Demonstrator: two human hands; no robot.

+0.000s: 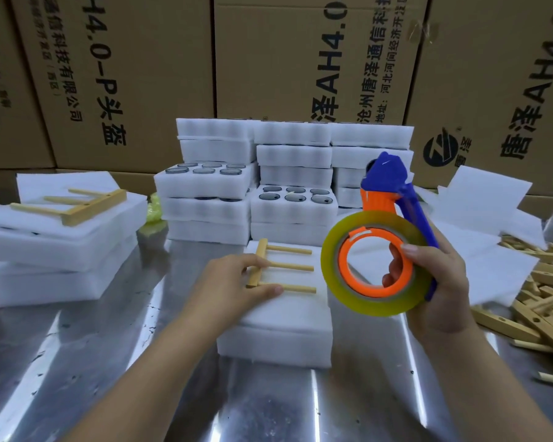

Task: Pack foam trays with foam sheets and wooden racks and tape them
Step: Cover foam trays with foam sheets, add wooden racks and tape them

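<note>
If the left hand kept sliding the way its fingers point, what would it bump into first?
The left hand already rests on the wooden rack atop the foam tray, fingers pointing right. Going on, it would probably meet the tape dispenser in the right hand, though that may sit higher.

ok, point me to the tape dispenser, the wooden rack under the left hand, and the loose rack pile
tape dispenser (375,262): head view, yellow tape roll.
wooden rack (292,267): head view, middle peg.
loose rack pile (543,301): head view, heap at right.
</note>
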